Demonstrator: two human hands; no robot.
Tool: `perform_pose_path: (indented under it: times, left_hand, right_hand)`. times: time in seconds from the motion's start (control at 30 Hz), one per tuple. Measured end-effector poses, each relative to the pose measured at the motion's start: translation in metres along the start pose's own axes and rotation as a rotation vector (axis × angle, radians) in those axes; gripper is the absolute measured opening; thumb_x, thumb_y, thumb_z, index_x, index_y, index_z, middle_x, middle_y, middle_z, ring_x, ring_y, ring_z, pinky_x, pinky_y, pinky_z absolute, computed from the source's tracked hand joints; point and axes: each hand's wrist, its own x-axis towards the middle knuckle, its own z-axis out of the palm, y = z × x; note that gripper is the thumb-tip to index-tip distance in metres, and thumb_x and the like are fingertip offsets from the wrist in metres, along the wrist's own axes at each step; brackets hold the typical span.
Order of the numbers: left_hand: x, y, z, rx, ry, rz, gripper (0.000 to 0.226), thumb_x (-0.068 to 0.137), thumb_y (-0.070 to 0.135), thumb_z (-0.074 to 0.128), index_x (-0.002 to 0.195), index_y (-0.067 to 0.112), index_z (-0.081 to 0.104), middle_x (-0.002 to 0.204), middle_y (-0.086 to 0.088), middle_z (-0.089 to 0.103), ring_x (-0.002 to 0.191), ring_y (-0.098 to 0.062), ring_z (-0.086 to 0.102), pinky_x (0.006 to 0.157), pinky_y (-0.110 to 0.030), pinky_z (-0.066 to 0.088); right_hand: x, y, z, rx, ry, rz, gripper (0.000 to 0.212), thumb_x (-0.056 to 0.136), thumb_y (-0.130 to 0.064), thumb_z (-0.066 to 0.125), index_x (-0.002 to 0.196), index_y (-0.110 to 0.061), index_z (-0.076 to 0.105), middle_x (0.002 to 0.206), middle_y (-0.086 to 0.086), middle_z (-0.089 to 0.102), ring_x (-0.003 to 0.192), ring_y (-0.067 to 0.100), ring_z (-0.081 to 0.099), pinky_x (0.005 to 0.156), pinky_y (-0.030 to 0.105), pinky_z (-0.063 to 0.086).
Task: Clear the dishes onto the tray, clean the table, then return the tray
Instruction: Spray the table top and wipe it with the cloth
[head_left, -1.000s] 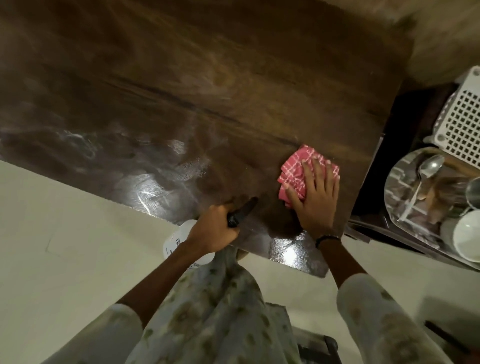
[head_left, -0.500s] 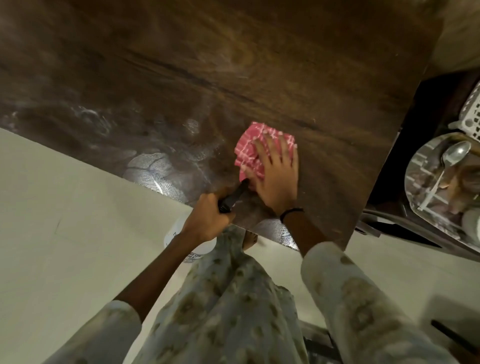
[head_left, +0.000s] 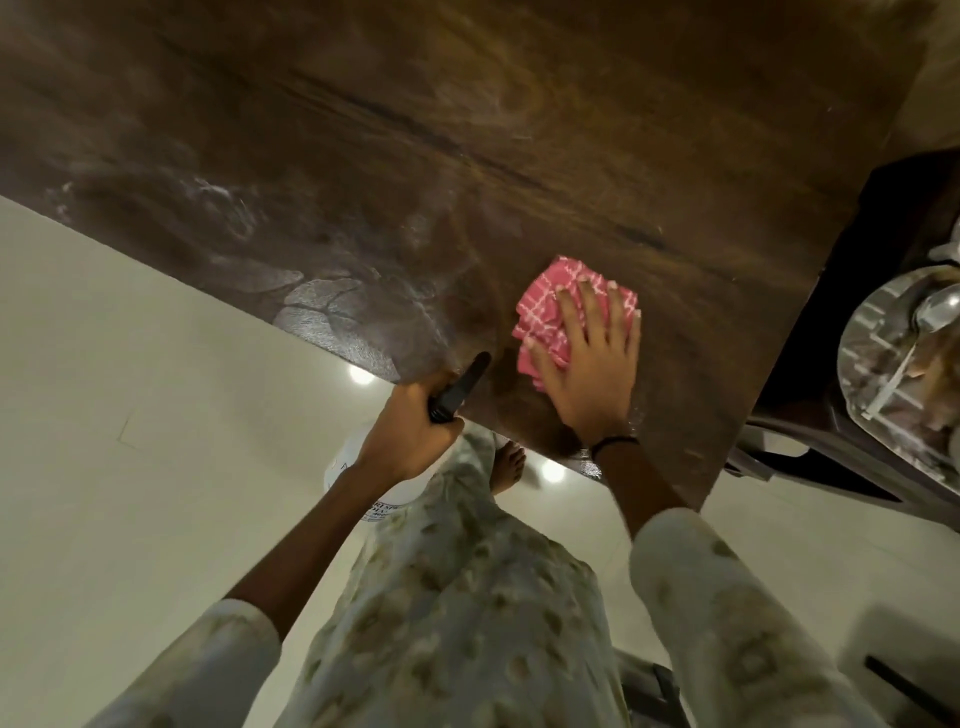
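My right hand (head_left: 589, 369) presses flat, fingers spread, on a folded pink checked cloth (head_left: 548, 312) lying on the dark wooden table (head_left: 467, 156) near its front edge. My left hand (head_left: 410, 436) is closed around a white spray bottle (head_left: 353, 467) with a black nozzle (head_left: 460, 387) that points over the table edge. Wet streaks shine on the tabletop to the left of the cloth. At the right edge, off the table, a shiny metal tray (head_left: 878, 364) holds a spoon (head_left: 935, 312) and other dishes, partly cut off by the frame.
The tray rests on a dark chair or stand (head_left: 810, 457) beside the table's right end. Pale tiled floor (head_left: 130, 415) lies in front of the table. My bare foot (head_left: 509, 465) shows under the table edge.
My right hand slid the pink cloth left along the front edge, then back toward the right. My left hand kept the spray bottle at the table edge.
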Motion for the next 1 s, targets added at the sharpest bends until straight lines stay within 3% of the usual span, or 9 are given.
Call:
perform_pose_path:
  times: [0.1, 0.2, 0.33, 0.43, 0.57, 0.7, 0.8, 0.87, 1.0]
  left_hand:
    - [-0.004, -0.002, -0.005, -0.015, 0.014, -0.019, 0.013, 0.061, 0.017, 0.055, 0.074, 0.016, 0.058, 0.069, -0.013, 0.06, 0.062, -0.035, 0.049, 0.059, -0.046, 0.044]
    - [-0.008, -0.004, -0.012, -0.04, 0.001, -0.024, 0.014, 0.063, 0.018, 0.057, 0.071, 0.03, 0.055, 0.067, -0.005, 0.06, 0.059, -0.027, 0.048, 0.06, -0.032, 0.04]
    - [-0.012, -0.023, -0.021, 0.032, -0.055, -0.058, 0.017, 0.07, 0.015, 0.061, 0.086, 0.022, 0.061, 0.075, -0.008, 0.063, 0.061, -0.023, 0.054, 0.062, -0.031, 0.044]
    - [-0.011, -0.037, -0.028, 0.039, -0.022, -0.118, 0.011, 0.07, 0.017, 0.059, 0.08, 0.019, 0.059, 0.076, -0.014, 0.066, 0.068, -0.031, 0.059, 0.068, -0.04, 0.05]
    - [-0.008, -0.048, -0.04, 0.055, 0.021, -0.165, 0.016, 0.078, 0.005, 0.062, 0.074, 0.018, 0.055, 0.067, -0.01, 0.058, 0.058, -0.026, 0.051, 0.058, -0.03, 0.042]
    - [-0.007, -0.054, -0.052, 0.034, -0.037, -0.156, 0.007, 0.072, 0.018, 0.06, 0.079, 0.016, 0.061, 0.074, -0.013, 0.066, 0.067, -0.033, 0.061, 0.066, -0.043, 0.052]
    - [-0.003, -0.056, -0.067, 0.039, -0.053, -0.168, 0.009, 0.07, 0.017, 0.061, 0.078, 0.021, 0.06, 0.072, -0.01, 0.066, 0.064, -0.03, 0.059, 0.064, -0.042, 0.051]
    - [0.0, -0.058, -0.079, 0.021, -0.012, -0.169, 0.024, 0.072, 0.008, 0.065, 0.07, 0.03, 0.054, 0.064, -0.005, 0.06, 0.057, -0.026, 0.054, 0.059, -0.037, 0.046]
    - [0.006, -0.059, -0.104, -0.017, 0.042, -0.148, 0.026, 0.072, 0.005, 0.064, 0.067, 0.029, 0.054, 0.066, -0.013, 0.061, 0.058, -0.026, 0.052, 0.06, -0.031, 0.043]
  right_hand:
    - [-0.016, -0.035, 0.012, 0.012, -0.037, -0.145, 0.066, 0.091, -0.062, 0.038, 0.147, -0.028, 0.029, 0.156, 0.001, 0.027, 0.146, 0.028, 0.016, 0.118, 0.054, 0.006]
    - [-0.056, -0.028, 0.019, 0.012, -0.075, -0.312, 0.067, 0.09, -0.063, 0.043, 0.146, -0.027, 0.032, 0.154, 0.001, 0.032, 0.145, 0.026, 0.022, 0.117, 0.056, 0.016]
    - [-0.084, 0.007, 0.016, 0.002, -0.11, -0.189, 0.068, 0.089, -0.065, 0.043, 0.146, -0.031, 0.028, 0.151, 0.003, 0.037, 0.141, 0.03, 0.03, 0.117, 0.055, 0.017]
    - [-0.08, 0.005, 0.012, -0.008, -0.092, -0.07, 0.066, 0.088, -0.065, 0.04, 0.143, -0.028, 0.034, 0.148, 0.008, 0.041, 0.14, 0.033, 0.03, 0.118, 0.051, 0.014]
    - [-0.073, -0.003, 0.012, -0.037, -0.109, -0.041, 0.068, 0.089, -0.066, 0.036, 0.141, -0.024, 0.037, 0.149, 0.009, 0.04, 0.142, 0.033, 0.027, 0.119, 0.05, 0.01]
    - [-0.057, -0.009, 0.009, -0.059, -0.108, -0.039, 0.07, 0.09, -0.066, 0.033, 0.143, -0.022, 0.036, 0.151, 0.009, 0.037, 0.143, 0.032, 0.024, 0.118, 0.054, 0.014]
    - [-0.031, -0.028, 0.008, -0.06, -0.093, 0.004, 0.073, 0.089, -0.067, 0.036, 0.146, -0.023, 0.03, 0.154, 0.007, 0.031, 0.145, 0.031, 0.018, 0.119, 0.053, 0.01]
    - [-0.007, -0.05, 0.009, -0.045, -0.068, 0.028, 0.076, 0.088, -0.068, 0.039, 0.147, -0.023, 0.028, 0.156, 0.006, 0.028, 0.146, 0.03, 0.015, 0.119, 0.052, 0.006]
    - [0.028, -0.112, 0.02, 0.0, -0.033, -0.073, 0.074, 0.087, -0.068, 0.04, 0.145, -0.022, 0.034, 0.154, 0.006, 0.032, 0.145, 0.031, 0.02, 0.118, 0.054, 0.009]
